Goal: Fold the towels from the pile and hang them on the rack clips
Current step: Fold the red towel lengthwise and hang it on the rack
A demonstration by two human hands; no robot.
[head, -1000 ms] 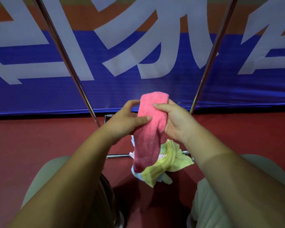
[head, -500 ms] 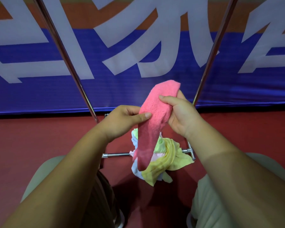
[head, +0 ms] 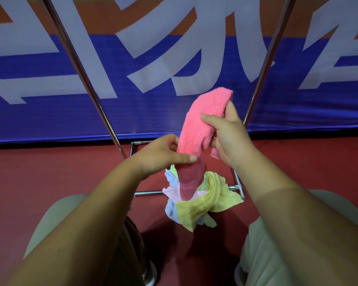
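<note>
A pink towel (head: 196,129), folded into a long strip, hangs between both hands in front of me. My right hand (head: 229,139) grips its upper part, thumb pressed on the front, and the top end curls over the fingers. My left hand (head: 163,155) pinches the strip lower down from the left. The free lower end dangles over the pile of towels (head: 203,203), yellow, light blue and pale pink, lying on the red floor. The rack's two slanted metal poles (head: 87,87) rise on either side; its clips are out of view.
The rack's chrome base bars (head: 147,193) frame the pile on the floor. A blue, white and orange banner (head: 39,112) stands close behind the rack. My knees in light trousers (head: 50,223) flank the pile at the bottom.
My right hand has lifted the towel's top end up and to the right, so the strip now slants. My left hand has slid lower along it.
</note>
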